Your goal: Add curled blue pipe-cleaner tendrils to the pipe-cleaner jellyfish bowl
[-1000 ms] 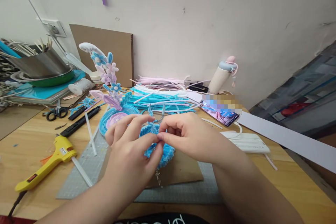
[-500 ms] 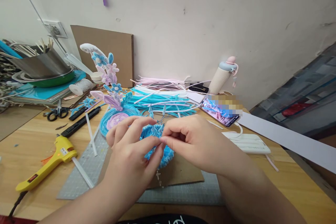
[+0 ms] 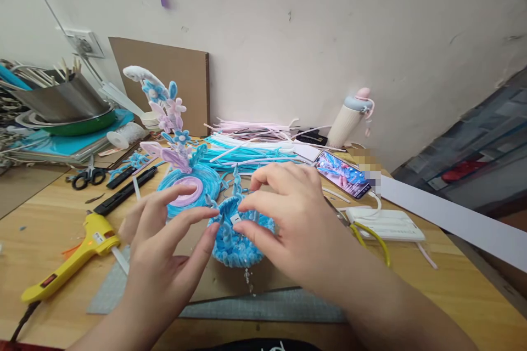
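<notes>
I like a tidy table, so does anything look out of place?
The yellow glue gun lies on its side on the wooden table, odd for a possibly hot tool. Clear beads trail in front of the blue fluffy piece, perhaps stray.

Shows white square [image 3: 237, 220] pinched in right hand [image 3: 296, 225], left hand [image 3: 160, 247] near blue fuzzy piece [image 3: 236, 258]. Includes yellow glue gun [image 3: 99, 236] at left.

no writing can be read

Two hands [image 3: 164, 247] [image 3: 294, 222], one glue gun [image 3: 93, 241]
</notes>
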Demonstrator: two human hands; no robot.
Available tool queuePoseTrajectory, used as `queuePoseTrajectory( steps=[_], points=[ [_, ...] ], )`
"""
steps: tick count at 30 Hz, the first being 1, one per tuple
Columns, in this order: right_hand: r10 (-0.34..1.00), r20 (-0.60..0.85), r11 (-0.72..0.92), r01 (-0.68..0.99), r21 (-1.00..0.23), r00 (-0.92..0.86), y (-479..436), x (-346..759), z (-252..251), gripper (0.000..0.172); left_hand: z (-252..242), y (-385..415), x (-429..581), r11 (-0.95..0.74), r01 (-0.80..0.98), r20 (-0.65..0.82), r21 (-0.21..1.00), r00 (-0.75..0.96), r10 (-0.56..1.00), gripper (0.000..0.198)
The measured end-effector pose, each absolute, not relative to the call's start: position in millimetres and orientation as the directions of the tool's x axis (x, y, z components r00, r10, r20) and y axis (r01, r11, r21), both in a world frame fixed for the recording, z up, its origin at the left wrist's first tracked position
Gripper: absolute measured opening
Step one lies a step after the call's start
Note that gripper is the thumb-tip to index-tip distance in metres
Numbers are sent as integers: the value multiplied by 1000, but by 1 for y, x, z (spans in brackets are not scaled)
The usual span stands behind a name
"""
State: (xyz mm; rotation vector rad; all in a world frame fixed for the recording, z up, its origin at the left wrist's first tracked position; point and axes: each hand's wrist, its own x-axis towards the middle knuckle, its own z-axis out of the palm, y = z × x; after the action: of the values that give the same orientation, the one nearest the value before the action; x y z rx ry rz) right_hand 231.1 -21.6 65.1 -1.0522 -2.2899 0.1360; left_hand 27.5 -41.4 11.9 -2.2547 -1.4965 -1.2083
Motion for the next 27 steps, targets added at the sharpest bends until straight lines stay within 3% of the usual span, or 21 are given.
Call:
queuePoseTrajectory(
  steps=[6,27],
  points=[
    [720,472,649,733,-201,-508,-28,212,47,8,20,-37,33,-502,823,680,265,210,703,15],
    [746,442,661,638,-395,-498,-23,207,41,15,34,-39,35,-533,808,647,249,271,712,9]
  ],
)
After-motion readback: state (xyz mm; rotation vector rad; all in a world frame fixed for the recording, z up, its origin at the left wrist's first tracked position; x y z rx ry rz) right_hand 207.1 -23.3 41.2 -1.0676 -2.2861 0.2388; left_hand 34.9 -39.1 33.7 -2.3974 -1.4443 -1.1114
